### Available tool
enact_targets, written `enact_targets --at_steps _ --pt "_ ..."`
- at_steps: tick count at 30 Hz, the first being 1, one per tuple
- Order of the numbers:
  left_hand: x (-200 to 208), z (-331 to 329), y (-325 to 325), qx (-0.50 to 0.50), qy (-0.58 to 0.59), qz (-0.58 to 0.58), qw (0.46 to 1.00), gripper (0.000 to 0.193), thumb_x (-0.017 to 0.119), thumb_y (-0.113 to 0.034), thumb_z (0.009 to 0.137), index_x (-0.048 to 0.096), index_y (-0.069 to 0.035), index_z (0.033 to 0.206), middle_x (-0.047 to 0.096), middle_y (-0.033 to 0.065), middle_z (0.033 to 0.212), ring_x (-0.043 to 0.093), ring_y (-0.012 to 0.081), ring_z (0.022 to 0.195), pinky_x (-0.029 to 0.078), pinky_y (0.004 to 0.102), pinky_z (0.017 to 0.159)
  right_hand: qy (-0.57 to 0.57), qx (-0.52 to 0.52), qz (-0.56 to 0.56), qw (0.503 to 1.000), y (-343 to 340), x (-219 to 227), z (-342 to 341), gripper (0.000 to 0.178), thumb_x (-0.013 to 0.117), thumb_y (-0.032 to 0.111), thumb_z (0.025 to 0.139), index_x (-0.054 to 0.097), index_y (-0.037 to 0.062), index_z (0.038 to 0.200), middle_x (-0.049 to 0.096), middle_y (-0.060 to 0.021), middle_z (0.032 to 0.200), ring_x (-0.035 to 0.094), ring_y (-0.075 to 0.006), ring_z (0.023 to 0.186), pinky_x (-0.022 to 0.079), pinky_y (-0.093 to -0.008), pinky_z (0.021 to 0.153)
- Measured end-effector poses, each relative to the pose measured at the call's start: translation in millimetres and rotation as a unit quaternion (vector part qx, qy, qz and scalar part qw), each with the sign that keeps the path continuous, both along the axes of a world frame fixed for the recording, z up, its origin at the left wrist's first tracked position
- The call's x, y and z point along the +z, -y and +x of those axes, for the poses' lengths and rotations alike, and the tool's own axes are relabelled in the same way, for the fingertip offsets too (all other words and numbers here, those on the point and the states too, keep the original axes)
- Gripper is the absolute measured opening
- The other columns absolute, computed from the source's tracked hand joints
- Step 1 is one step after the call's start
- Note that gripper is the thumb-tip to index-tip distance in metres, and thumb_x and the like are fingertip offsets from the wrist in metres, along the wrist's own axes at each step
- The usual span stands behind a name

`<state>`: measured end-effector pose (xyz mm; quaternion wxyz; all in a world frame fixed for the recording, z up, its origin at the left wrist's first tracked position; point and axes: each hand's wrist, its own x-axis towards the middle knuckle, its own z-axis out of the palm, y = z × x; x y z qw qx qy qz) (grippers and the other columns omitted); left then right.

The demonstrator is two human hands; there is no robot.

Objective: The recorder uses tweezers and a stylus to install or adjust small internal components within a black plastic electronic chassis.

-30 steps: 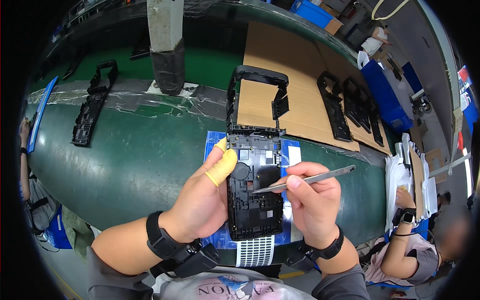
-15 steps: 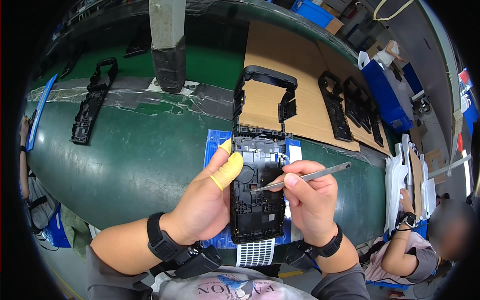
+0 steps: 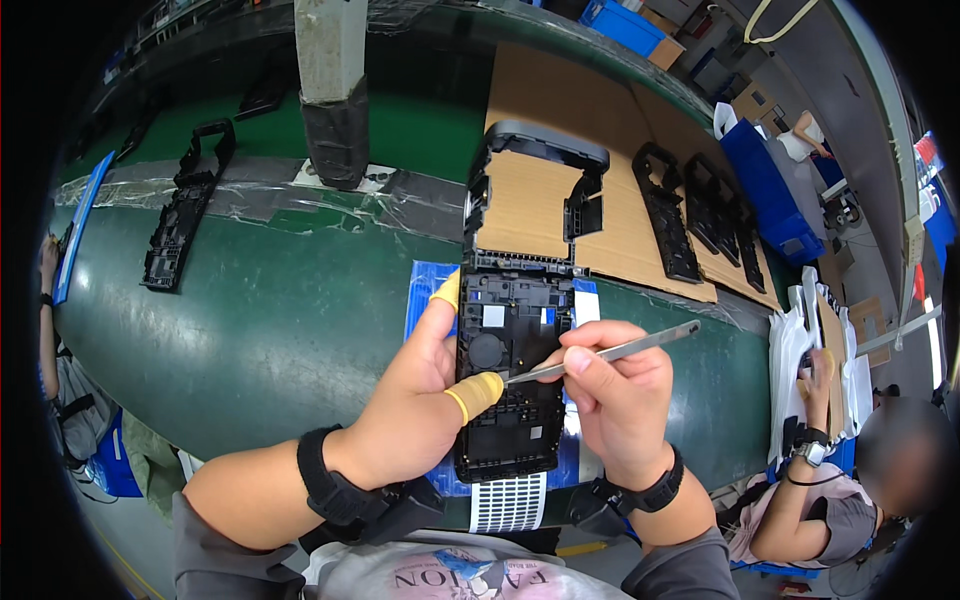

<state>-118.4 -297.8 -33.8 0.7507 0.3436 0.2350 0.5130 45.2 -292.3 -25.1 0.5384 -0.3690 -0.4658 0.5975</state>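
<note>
A long black plastic housing [image 3: 512,445] with an open frame at its far end lies before me, its inner side of ribs and recesses facing up. My left hand [image 3: 405,405] grips its left edge; yellow finger cots cover the thumb [image 3: 476,396] and a fingertip at the far side. That thumb presses inside the housing, right by the tip of the metal tweezers [image 3: 645,343]. Pinched in my right hand [image 3: 622,392], the tweezers reach in from the right. Whether anything sits between their tips is too small to tell. Small pale pads [image 3: 493,316] show inside the housing.
Under the housing is a blue corrugated sheet [image 3: 428,285], with a sheet of small black labels [image 3: 507,503] at the table edge. Similar housings lie at left [image 3: 180,225] and on cardboard [image 3: 668,215] at right. A post [image 3: 333,90] stands beyond; a co-worker's arm [image 3: 800,500] is at right.
My left thumb has moved down and inward from the housing's upper left edge to the tweezers' tip. The housing has shifted and tilted slightly. The right hand has barely moved.
</note>
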Motion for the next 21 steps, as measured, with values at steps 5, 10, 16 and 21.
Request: enact_targets --at_steps 5,10,16,21 --pt "7 7 -39 0.120 -0.035 0.023 0.992 0.050 0.040 0.012 0.071 0.029 -0.002 0.117 0.047 0.0089 0.104 0.050 0.0179 0.093 0.042 0.0313 0.081 -0.128 -0.084 0.023 0.988 -22 6 30 0.011 0.053 0.001 0.076 0.054 -0.0048 0.086 0.058 -0.0125 0.070 0.040 -0.0063 0.045 0.034 -0.0162 0.044" --pt "36 -8 -184 0.144 -0.223 -0.010 0.964 0.013 0.047 -0.002 0.074 0.051 0.005 0.086 0.055 0.0087 0.076 0.055 0.0209 0.073 0.048 0.0375 0.068 -0.129 -0.104 0.029 0.986 -26 4 37 0.010 0.053 -0.002 0.076 0.054 -0.0056 0.085 0.053 -0.0057 0.065 0.041 -0.0055 0.046 0.039 -0.0172 0.048" --pt "6 9 -286 0.459 -0.633 0.169 0.600 0.030 0.059 -0.016 0.067 0.052 0.004 0.088 0.057 0.0177 0.084 0.055 0.0330 0.083 0.046 0.0372 0.073 -0.132 -0.149 0.007 0.980 -46 -18 44 0.009 0.054 0.002 0.076 0.054 -0.0038 0.084 0.056 -0.0074 0.065 0.042 -0.0044 0.045 0.031 -0.0155 0.042" --pt "10 162 -253 0.129 -0.751 0.444 0.471 0.038 0.057 -0.037 0.070 0.061 -0.002 0.083 0.058 0.0182 0.082 0.055 0.0307 0.081 0.044 0.0384 0.069 -0.181 -0.215 0.021 0.959 -45 -2 55 0.009 0.052 0.001 0.076 0.053 -0.0047 0.083 0.055 -0.0083 0.063 0.041 -0.0054 0.043 0.031 -0.0159 0.040"
